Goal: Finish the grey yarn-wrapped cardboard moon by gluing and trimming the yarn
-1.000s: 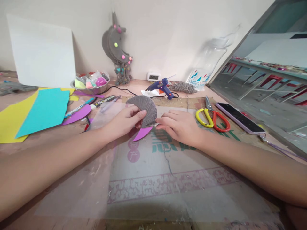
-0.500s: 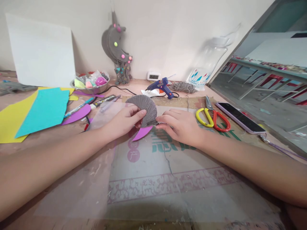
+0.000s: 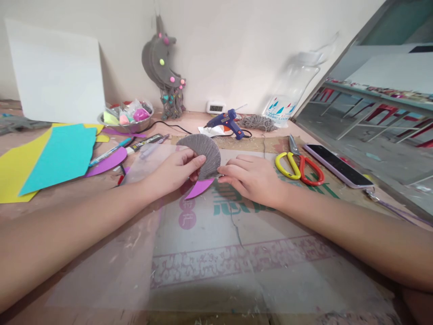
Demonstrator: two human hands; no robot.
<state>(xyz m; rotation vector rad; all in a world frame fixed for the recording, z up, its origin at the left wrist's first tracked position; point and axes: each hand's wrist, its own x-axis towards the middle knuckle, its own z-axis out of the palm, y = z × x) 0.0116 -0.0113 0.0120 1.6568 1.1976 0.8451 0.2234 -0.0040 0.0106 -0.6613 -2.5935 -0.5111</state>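
Note:
A crescent-shaped cutout [image 3: 207,151] is held up over the middle of the table, most of it wrapped in grey yarn. Its lower tip is bare purple [image 3: 200,188]. My left hand [image 3: 179,171] grips the crescent from its inner side, thumb on the front. At the outer edge, where grey meets purple, my right hand [image 3: 248,176] is closed with thumb and forefinger pinched, seemingly on the grey yarn. A strand of grey yarn [image 3: 237,228] trails down across the translucent sheet [image 3: 111,275] below.
Scissors [image 3: 299,167] and a phone [image 3: 338,165] lie to the right. Behind stand a blue glue gun [image 3: 225,121], a yarn bundle [image 3: 257,122], a timer [image 3: 215,107] and a bottle [image 3: 291,88]. Coloured sheets [image 3: 59,155] and a metal bowl [image 3: 144,122] are leftward. A grey moon decoration [image 3: 158,63] hangs behind.
Both hands and the crescent keep nearly the same pose. The whole view has shifted very slightly.

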